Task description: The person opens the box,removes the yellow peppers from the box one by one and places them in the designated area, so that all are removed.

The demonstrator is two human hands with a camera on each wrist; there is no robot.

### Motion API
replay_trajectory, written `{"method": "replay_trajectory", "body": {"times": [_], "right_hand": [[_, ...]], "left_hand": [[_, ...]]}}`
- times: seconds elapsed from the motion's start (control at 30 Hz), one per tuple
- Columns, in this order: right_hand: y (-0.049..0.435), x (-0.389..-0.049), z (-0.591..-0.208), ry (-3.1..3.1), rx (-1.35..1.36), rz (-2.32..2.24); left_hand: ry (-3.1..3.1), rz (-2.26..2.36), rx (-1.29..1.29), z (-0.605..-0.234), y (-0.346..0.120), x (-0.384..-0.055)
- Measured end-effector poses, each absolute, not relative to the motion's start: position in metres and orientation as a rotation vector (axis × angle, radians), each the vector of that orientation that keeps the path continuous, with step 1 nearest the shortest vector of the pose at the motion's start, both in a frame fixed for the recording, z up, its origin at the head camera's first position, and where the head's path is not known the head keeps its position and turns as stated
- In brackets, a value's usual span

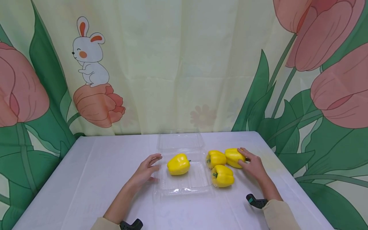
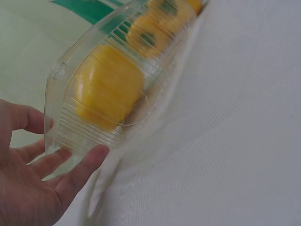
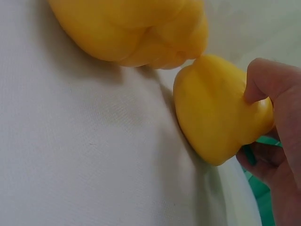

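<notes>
A clear plastic clamshell container [image 1: 184, 188] lies with its lid folded back on the table, one yellow bell pepper [image 1: 178, 164] on its side within. At the container's left wall, my left hand [image 1: 143, 172] has its fingers spread; in the left wrist view, thumb and fingertips [image 2: 99, 153] are right at the clear plastic. Right of the container, my right hand [image 1: 253, 163] grips another yellow bell pepper [image 1: 233, 157] by its end, thumb on one side and fingers on the other. Two more yellow bell peppers, a rear one [image 1: 216, 158] and a front one [image 1: 223, 176], sit between that hand and the container.
The raised lid [image 1: 180, 141] reaches the table's back edge. A white cloth covers the table [image 1: 95, 172]. Right behind it hangs a curtain [image 1: 178, 80] printed with tulips and a rabbit. Black wrist devices are on both forearms.
</notes>
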State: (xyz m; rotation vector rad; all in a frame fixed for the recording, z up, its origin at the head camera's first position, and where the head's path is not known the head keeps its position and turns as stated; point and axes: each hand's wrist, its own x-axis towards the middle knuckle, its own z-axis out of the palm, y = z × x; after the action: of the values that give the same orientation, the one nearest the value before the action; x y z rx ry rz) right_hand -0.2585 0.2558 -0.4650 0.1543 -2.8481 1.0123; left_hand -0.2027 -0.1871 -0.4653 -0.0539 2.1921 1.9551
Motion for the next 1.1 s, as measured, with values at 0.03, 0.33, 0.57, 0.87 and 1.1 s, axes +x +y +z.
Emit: {"method": "replay_trajectory", "body": {"times": [0.03, 0.33, 0.57, 0.87, 1.1], "right_hand": [[0.2559, -0.2589, -0.4654, -2.845, 0.158, 1.007], [0.2531, -0.2603, -0.4667, -2.814, 0.135, 1.023], [0.2495, -0.2569, -0.4725, -2.781, 0.043, 1.089], [0.2494, -0.2604, -0.4733, -2.755, 0.061, 1.105], [0.2559, -0.2594, -0.4697, -2.827, 0.127, 1.069]], "left_hand": [[2.192, 1.956, -0.053, -0.4651, -0.1872, -0.2025], [2.195, 1.958, -0.052, -0.4653, -0.1873, -0.2031], [2.179, 1.972, -0.046, -0.4682, -0.1882, -0.2035], [2.182, 1.976, -0.054, -0.4654, -0.1880, -0.2041], [2.182, 1.972, -0.053, -0.4686, -0.1878, -0.2039]]}}
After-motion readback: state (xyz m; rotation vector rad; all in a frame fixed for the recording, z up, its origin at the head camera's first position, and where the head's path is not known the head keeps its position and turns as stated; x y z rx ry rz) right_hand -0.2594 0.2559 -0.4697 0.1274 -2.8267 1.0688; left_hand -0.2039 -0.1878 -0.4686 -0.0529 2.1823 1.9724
